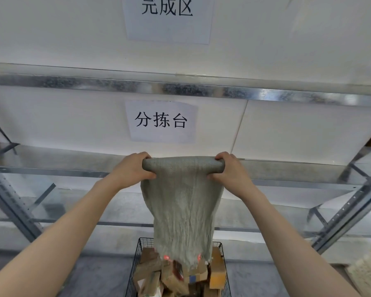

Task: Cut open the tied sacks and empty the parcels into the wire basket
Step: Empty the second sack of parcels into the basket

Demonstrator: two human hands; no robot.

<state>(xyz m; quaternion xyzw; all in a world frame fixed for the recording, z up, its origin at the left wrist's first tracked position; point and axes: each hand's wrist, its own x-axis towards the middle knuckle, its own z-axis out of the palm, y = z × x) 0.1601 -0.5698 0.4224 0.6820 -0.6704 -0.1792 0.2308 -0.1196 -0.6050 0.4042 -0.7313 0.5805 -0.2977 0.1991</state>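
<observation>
Nearest you, at the bottom of the view, a black wire basket point(132, 273) stands on a grey surface, heaped with cardboard parcels point(217, 275). The open mouth of a grey woven sack point(182, 206) hangs just above that heap, inside the line of the basket's walls. A few parcels sit right at its frayed hem.

The step in hand looks like the emptying itself, and it seems almost done, because the sack hangs slack and flat. To do it well, keep the mouth centred over the basket and lift straight up rather than toward yourself. Give short shakes so that anything caught in the folds drops inside and not over the rim.

Your bare forearms reach up and forward from the lower corners. Your left hand point(135, 168) grips the left end of the sack's closed bottom edge, which is rolled into a tight tube. Your right hand point(231, 168) grips the right end. On both hands the fingers curl over the roll and the thumbs press beneath it. The sack hangs down between your forearms, so your hands are at its top, well above the basket.

Beyond stands a metal shelf rack point(201, 91) against a white wall. Two paper signs carry Chinese characters, one at hand height point(161, 121) and one above point(167, 9). Pale woven material point(368, 273) shows at the right edge. It may be another sack, but I cannot tell.
</observation>
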